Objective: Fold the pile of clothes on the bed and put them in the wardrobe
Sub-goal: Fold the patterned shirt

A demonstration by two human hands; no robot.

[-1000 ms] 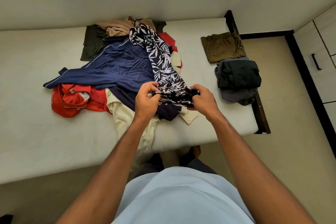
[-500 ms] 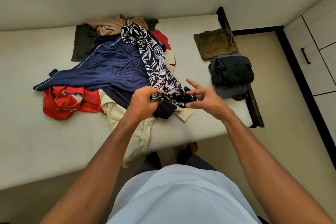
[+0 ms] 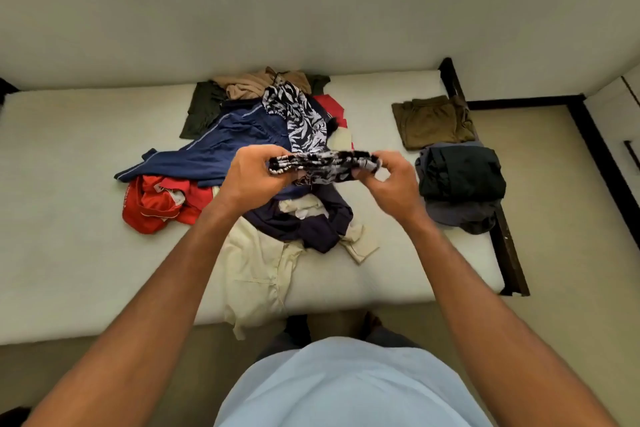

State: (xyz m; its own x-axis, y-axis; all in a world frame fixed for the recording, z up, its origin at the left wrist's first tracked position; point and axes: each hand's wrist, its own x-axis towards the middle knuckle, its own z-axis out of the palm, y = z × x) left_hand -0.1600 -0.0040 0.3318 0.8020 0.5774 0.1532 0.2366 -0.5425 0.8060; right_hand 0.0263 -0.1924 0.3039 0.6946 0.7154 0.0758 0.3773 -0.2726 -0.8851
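Observation:
A black-and-white leaf-print garment trails from the clothes pile up to my hands. My left hand grips its bunched near edge on one side and my right hand pinches the other side, holding it raised above the pile. Under it lie navy track pants, a red garment, a cream shirt, a dark purple piece, a tan top and a dark green one. All rest on the white bed.
Folded olive shorts and a folded black-and-grey stack sit at the bed's right end by the dark bed frame. White wardrobe doors with a dark handle stand at the far right. A wall runs behind the bed.
Both hands have lifted the patterned garment's edge higher and spread it wider. My right hand, open-fingered half a second ago, now pinches the fabric. The camera has tilted up.

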